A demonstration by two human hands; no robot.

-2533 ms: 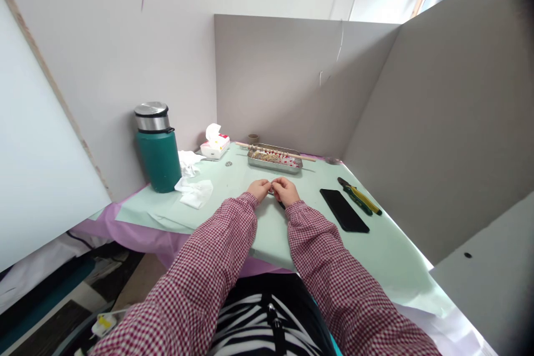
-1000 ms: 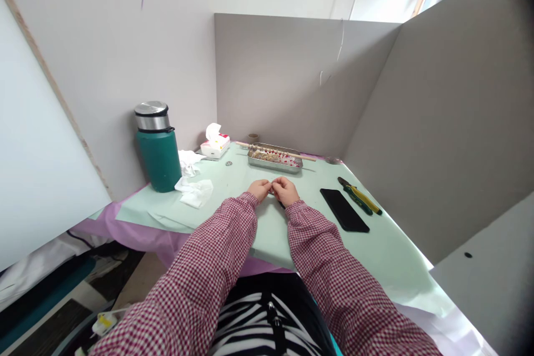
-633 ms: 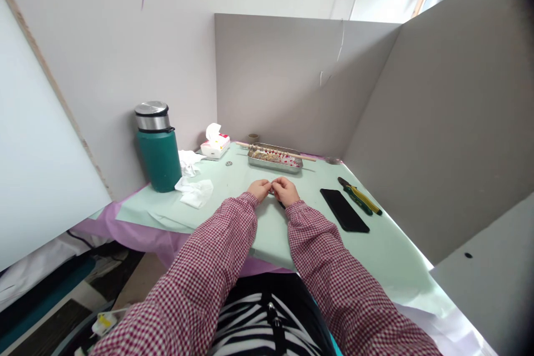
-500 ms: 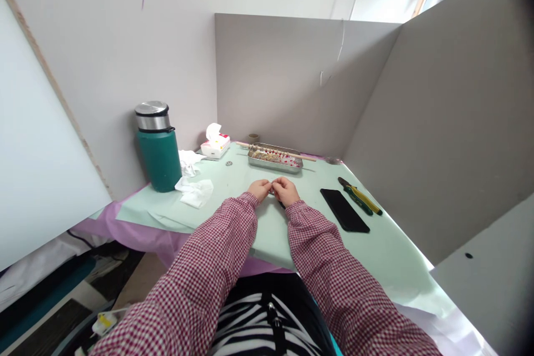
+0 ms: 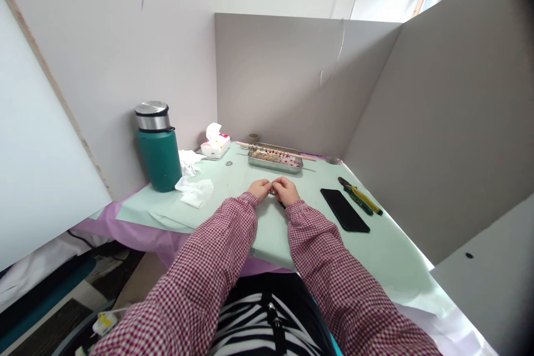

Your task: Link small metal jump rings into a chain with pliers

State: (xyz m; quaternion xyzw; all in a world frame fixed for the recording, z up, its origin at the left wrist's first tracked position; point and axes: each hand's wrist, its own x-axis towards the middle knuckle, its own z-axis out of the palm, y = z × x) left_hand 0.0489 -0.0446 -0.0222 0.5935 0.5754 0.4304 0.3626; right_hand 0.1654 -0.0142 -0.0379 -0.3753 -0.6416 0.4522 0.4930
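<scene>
My left hand (image 5: 259, 189) and my right hand (image 5: 286, 190) rest together on the pale green table cover (image 5: 233, 211), fingertips meeting. Both hands are closed in a pinch around a small item between them that is too small to name; a dark tip pokes out under the right hand. Just beyond the hands stands a metal tray (image 5: 274, 158) filled with small beige and red pieces, with a thin wooden stick (image 5: 306, 157) lying across its far rim.
A green flask with a steel lid (image 5: 157, 147) stands at the left, crumpled white tissues (image 5: 194, 189) and a tissue pack (image 5: 214, 144) beside it. A black phone (image 5: 344, 210) and green-and-yellow pliers (image 5: 359, 196) lie at the right. Grey partition boards (image 5: 292, 78) wall the table.
</scene>
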